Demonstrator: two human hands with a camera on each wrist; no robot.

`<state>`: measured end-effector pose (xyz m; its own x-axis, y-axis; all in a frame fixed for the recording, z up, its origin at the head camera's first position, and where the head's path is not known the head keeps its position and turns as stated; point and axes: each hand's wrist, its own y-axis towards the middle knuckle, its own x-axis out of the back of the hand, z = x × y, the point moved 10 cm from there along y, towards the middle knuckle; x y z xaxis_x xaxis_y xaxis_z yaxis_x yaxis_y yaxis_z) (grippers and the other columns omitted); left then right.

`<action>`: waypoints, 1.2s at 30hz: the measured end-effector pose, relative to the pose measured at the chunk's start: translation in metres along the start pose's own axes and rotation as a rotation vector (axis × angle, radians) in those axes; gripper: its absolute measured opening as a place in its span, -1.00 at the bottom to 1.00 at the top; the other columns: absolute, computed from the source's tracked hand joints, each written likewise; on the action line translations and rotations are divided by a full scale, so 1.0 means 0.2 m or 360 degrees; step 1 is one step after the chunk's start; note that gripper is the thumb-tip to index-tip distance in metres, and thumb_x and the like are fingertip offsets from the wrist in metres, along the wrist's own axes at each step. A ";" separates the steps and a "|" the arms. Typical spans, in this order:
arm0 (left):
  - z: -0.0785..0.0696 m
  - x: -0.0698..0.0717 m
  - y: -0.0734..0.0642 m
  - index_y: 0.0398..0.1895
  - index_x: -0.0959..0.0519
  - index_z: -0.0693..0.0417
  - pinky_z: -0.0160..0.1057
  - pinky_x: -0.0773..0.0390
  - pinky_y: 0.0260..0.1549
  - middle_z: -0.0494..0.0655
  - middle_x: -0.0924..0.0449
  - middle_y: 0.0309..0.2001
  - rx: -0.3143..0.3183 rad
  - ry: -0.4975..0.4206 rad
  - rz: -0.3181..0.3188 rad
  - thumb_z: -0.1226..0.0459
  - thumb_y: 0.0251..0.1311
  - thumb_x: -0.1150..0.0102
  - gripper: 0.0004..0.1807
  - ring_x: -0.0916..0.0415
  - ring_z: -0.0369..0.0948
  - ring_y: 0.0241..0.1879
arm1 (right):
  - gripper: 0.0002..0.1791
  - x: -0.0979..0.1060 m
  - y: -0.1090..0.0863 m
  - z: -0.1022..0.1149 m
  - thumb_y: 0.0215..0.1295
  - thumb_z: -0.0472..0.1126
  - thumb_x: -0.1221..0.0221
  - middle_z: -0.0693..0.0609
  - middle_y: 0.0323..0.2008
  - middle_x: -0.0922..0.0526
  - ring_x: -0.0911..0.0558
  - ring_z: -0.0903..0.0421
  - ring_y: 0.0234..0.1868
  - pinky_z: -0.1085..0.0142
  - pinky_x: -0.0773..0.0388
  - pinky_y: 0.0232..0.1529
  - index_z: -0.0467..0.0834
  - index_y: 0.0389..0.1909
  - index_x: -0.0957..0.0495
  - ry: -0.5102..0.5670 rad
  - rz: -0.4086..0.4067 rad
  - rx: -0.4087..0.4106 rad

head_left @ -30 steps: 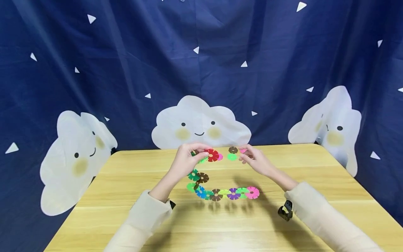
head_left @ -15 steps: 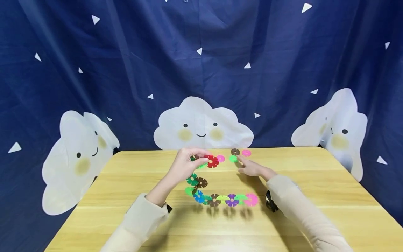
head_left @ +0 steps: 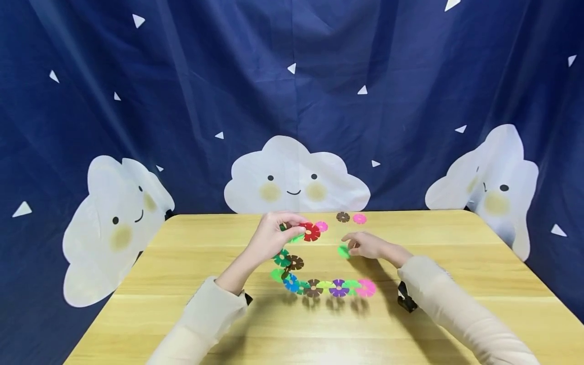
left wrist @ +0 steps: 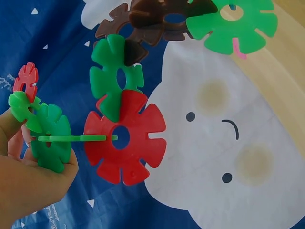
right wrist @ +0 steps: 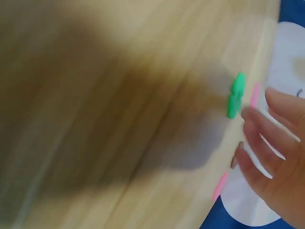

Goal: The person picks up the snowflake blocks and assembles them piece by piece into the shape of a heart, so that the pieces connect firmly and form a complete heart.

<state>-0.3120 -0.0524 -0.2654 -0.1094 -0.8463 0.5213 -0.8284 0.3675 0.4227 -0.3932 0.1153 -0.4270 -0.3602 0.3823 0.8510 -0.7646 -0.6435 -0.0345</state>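
Observation:
My left hand pinches the upper end of a chain of slotted plastic flower discs. A red disc sticks out past the fingertips. In the left wrist view, the thumb and fingers close around a green disc, with another red disc joined beside it. The chain curves down and then runs rightward, its shadow below, to a pink disc at the end. My right hand is low over the table with fingers relaxed, fingertips right at a loose light green disc.
Toward the far edge of the wooden table lie loose discs: a brown one, a pink one and another pink one near the left hand. A dark blue curtain with clouds hangs behind.
My right hand came away from the far pink disc to the light green one, which has slid nearer along the table. The left hand keeps its grip, almost still.

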 end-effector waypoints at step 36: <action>-0.08 -0.05 0.01 -0.35 -0.65 0.16 -0.39 -0.34 -0.56 -0.12 -0.60 -0.50 0.0007 0.0128 -0.0082 0.42 0.02 -0.24 -0.89 -0.34 -0.26 -0.54 | -0.59 0.40 -0.30 0.53 0.30 -0.32 -0.04 0.11 -0.68 -0.49 -0.43 0.24 -0.68 0.39 -0.44 -0.60 -0.43 0.11 -0.33 0.1041 -0.0581 0.0128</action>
<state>-0.3046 -0.0370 -0.2583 -0.0220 -0.8302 0.5570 -0.8341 0.3224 0.4476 -0.3197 0.1141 -0.3020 -0.3546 0.8802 0.3153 -0.8638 -0.4375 0.2500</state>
